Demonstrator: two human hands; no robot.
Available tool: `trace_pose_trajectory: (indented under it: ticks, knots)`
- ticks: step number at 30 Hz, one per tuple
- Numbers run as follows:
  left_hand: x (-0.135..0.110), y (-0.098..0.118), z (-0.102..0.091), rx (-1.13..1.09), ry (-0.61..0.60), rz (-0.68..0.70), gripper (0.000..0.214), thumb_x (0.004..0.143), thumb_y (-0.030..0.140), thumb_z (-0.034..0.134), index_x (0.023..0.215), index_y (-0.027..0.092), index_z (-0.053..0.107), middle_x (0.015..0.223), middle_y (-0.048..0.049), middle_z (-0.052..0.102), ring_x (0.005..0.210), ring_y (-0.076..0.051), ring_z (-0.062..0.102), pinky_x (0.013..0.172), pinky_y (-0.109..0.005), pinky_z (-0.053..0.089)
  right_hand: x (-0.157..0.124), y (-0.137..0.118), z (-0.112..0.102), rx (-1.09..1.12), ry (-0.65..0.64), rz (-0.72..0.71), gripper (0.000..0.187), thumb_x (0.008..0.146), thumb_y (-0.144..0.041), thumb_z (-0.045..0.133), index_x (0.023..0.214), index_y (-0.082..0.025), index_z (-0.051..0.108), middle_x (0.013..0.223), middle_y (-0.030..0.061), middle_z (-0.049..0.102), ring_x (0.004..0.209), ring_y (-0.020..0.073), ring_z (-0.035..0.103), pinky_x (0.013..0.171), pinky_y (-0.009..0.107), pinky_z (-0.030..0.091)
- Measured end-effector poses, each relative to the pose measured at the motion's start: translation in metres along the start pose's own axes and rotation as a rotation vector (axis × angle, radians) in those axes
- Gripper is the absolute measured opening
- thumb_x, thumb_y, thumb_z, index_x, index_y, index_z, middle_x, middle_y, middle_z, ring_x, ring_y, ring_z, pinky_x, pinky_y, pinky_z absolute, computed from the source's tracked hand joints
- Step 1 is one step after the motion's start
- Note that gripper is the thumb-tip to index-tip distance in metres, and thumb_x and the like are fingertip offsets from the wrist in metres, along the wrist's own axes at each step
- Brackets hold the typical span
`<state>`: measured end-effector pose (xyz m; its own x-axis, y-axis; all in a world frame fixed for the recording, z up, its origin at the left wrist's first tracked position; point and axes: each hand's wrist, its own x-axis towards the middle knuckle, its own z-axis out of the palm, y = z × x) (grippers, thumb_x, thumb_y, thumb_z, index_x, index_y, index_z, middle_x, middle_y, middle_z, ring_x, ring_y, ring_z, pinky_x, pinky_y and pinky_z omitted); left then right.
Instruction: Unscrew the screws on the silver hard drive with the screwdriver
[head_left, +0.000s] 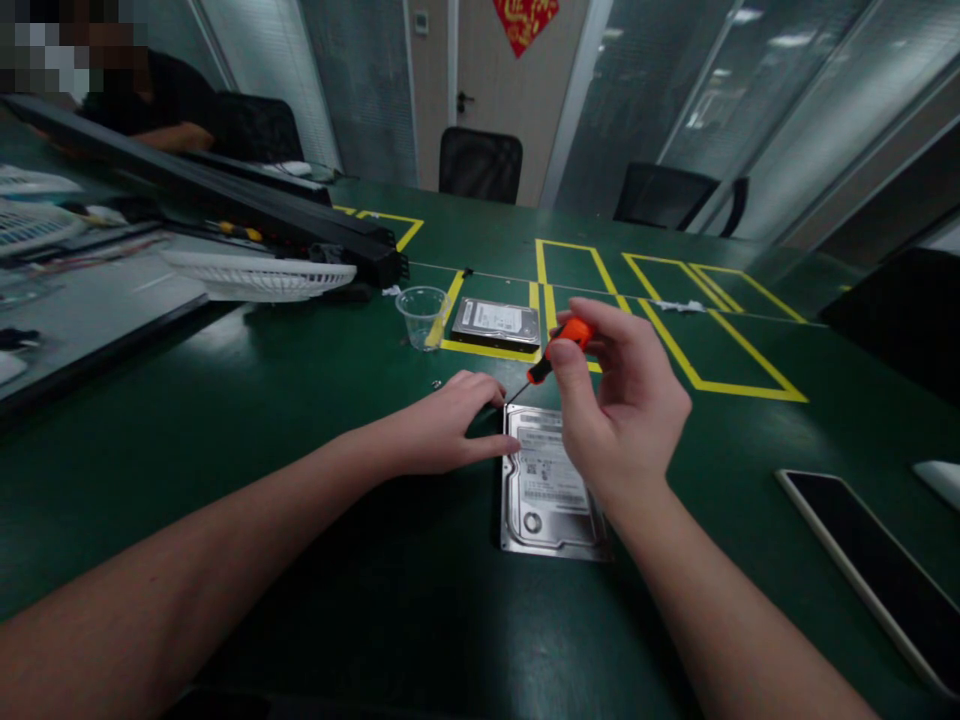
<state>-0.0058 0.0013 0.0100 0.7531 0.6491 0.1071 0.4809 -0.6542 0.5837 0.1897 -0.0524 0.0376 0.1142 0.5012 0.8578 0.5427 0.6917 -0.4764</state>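
A silver hard drive [551, 480] lies label up on the green table in front of me. My right hand [619, 390] is closed around the handle of an orange and black screwdriver [559, 352], which slants down to the left. Its thin tip meets the drive's far left corner. My left hand [461, 420] grips the left side of the drive, thumb on the top face and fingers by that corner. The screw at the tip is too small to make out. Just beyond my left fingers lies a tiny metal piece [436, 384].
A second hard drive [496, 320] sits inside a yellow tape outline, with a clear plastic cup [424, 318] to its left. More tape outlines [750, 385] mark the table. A phone [870, 570] lies at right. A monitor [247, 205] and white fan grille [262, 275] stand left, near another person.
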Motion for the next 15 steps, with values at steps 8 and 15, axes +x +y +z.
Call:
trace_pose_trajectory:
  ticks: [8,15]
  knots:
    - [0.0007,-0.0009,0.0002,-0.001,0.004,0.006,0.041,0.095,0.054,0.076,0.117,0.022,0.063,0.135,-0.0119,0.066,0.129,-0.033,0.057,0.112,-0.049,0.048,0.0011,-0.0055,-0.0025,-0.044,-0.002,-0.023,0.029,0.106,-0.025,0.056,0.132,-0.026,0.069,0.124,0.0079,0.076,0.109,0.0219,0.074,0.093,0.043,0.064]
    - [0.0006,-0.0009,-0.0002,0.001,0.002,0.018,0.042,0.095,0.055,0.075,0.118,0.022,0.063,0.134,-0.0130,0.066,0.129,-0.034,0.057,0.112,-0.051,0.048,0.0015,-0.0005,-0.0006,-0.064,-0.005,-0.053,0.028,0.102,-0.026,0.065,0.130,-0.030,0.070,0.119,0.0050,0.078,0.104,0.0226,0.074,0.086,0.044,0.062]
